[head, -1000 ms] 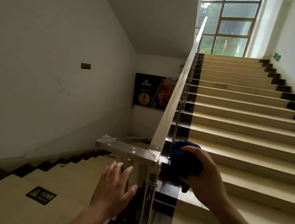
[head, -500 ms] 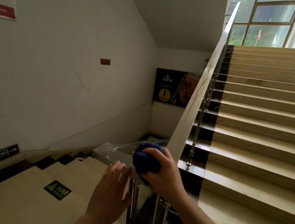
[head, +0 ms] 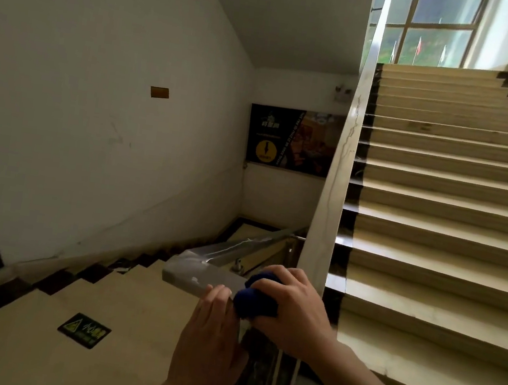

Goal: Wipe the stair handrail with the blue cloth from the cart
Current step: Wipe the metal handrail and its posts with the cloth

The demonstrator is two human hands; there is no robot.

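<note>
The pale stair handrail (head: 342, 159) climbs from the landing corner toward the window, and a short flat piece (head: 198, 274) of it turns left at the bottom. My right hand (head: 291, 308) grips a bunched dark blue cloth (head: 255, 300) and holds it against the rail's corner. My left hand (head: 213, 333) is raised just left of the cloth, fingers fairly straight, fingertips at the flat rail piece beside the cloth. The cart is out of view.
Beige steps (head: 451, 220) rise on the right of the rail. A lower flight (head: 31, 324) with a warning sticker (head: 84, 330) drops on the left. A white wall (head: 79, 102) bounds the left side; a dark poster (head: 292, 139) hangs on the far wall.
My right hand carried the cloth from the right of the rail onto its bottom corner. My left hand rose and closed in until its fingertips reached the rail beside the cloth.
</note>
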